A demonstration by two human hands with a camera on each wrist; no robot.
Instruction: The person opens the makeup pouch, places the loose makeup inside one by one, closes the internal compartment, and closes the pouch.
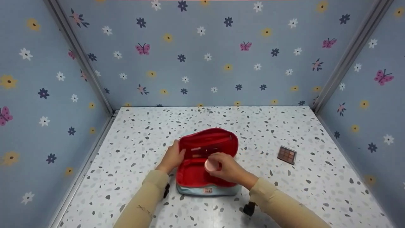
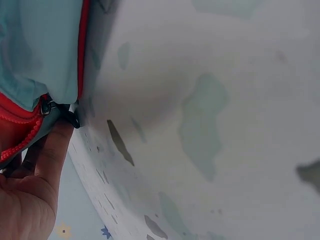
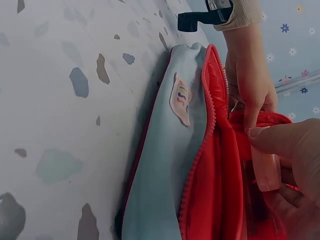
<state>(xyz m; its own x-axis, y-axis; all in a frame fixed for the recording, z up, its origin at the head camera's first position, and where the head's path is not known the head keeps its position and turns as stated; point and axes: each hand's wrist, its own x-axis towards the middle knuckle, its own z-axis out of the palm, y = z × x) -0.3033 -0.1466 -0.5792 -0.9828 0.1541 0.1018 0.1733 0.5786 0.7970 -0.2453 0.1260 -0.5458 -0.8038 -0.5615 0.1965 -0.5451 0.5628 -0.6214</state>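
A light-blue cosmetic bag (image 1: 193,190) with a red lining lies unzipped on the table, its lid tipped back. My left hand (image 1: 171,158) grips the bag's left side near the hinge, thumb on the inside. In the left wrist view the fingers (image 2: 56,150) go behind the fabric beside the zipper pull (image 2: 47,106). My right hand (image 1: 230,167) pinches a round pink compact (image 1: 211,165) between thumb and fingers, over the bag's main compartment. Seen from the right wrist, the compact (image 3: 265,169) shows its thick edge. Slim makeup brushes (image 1: 196,155) sit in the lid's mesh pocket.
An eyeshadow palette (image 1: 287,155) with brown pans lies on the speckled table (image 1: 139,126), to the right of the bag. Flower-patterned panels (image 1: 202,63) enclose the table at the back and on both sides.
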